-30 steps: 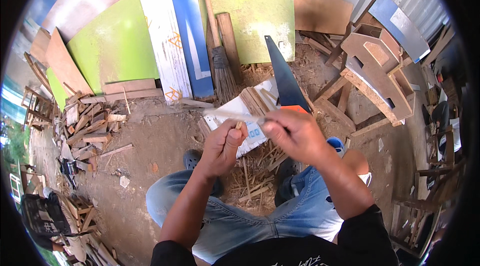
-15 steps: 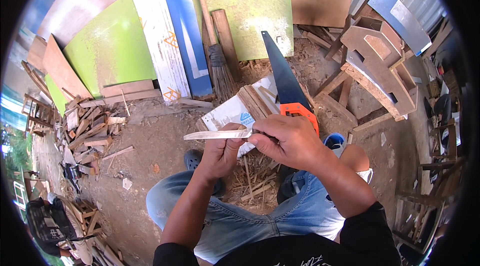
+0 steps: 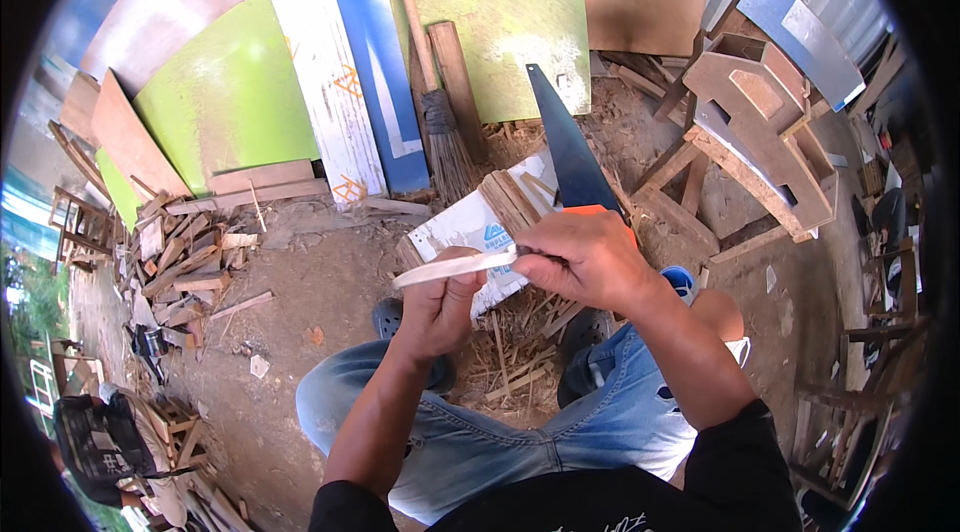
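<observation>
A thin, pale wooden strip (image 3: 455, 269), long and slightly curved, lies across the front of my hands. My left hand (image 3: 441, 310) is closed around its middle, with the thumb pressed against it. My right hand (image 3: 588, 257) is closed at the strip's right end, thumb and fingers pinched together. Something small and dark shows between the right fingers, too hidden to name. Just beyond my right hand lies a handsaw (image 3: 568, 137) with a dark blade and an orange handle. It rests by a white printed board (image 3: 455, 229) bearing short wood blocks (image 3: 508, 202).
Wood offcuts (image 3: 185, 267) are heaped at the left. A broom (image 3: 440, 132) leans against upright panels, among them a green-yellow one (image 3: 500, 22). At the right stands an unfinished wooden frame (image 3: 750, 122). A blue cup (image 3: 678, 282) sits by my right knee; shavings (image 3: 510, 362) lie between my feet.
Both hands and the strip have shifted slightly to the right. My right hand has risen a little, and the strip's free left end has swung somewhat downward.
</observation>
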`<state>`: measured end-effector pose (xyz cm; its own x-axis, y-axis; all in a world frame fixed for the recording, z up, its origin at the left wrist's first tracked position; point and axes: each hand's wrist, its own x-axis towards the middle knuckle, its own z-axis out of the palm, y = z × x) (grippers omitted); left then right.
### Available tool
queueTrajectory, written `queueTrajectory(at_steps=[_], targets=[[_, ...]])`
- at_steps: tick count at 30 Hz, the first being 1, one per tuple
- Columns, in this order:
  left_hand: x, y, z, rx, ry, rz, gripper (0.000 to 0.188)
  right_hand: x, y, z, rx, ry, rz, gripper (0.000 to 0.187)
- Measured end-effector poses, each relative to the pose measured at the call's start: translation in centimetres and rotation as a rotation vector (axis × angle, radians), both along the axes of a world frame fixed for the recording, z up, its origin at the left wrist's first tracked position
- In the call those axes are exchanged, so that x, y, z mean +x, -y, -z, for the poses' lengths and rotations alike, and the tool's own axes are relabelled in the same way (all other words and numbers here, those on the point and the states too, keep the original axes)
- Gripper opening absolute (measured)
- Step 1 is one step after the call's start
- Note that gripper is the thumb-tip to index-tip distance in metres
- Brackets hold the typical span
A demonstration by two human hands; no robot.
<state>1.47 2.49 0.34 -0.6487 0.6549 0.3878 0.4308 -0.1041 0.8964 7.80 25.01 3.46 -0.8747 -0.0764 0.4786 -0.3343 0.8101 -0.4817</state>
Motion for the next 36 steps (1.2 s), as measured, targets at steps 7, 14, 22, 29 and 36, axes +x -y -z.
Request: queueTrajectory(at_steps=[7,14,22,29,36], targets=[[-0.7,0.4,-0.6,-0.068,0.043,-0.057,0.029,0.0,-1.6,-0.4,-0.361,0.358,0.178,0.03],[-0.9,-1.0,1.2,-0.042,-0.021,-0.106,0.02,1.5,3.2,-0.3,-0.217,0.064,-0.004,0.026],[-1.0,-1.1,1.3,-0.053,-0.028,-0.087,0.018,1.1,3.0,-0.9,-0.183,0.113,0.003,0.026],[-1.0,-1.6,1.1,-0.03,-0.088,-0.097,0.017,1.2,3.0,-0.5,-0.193,0.116,0.026,0.026],[-1.0,-1.1,1.1,-0.033,-0.13,-0.115,0.015,0.7,1.7,-0.4,-0.101,0.071,-0.044,0.019]])
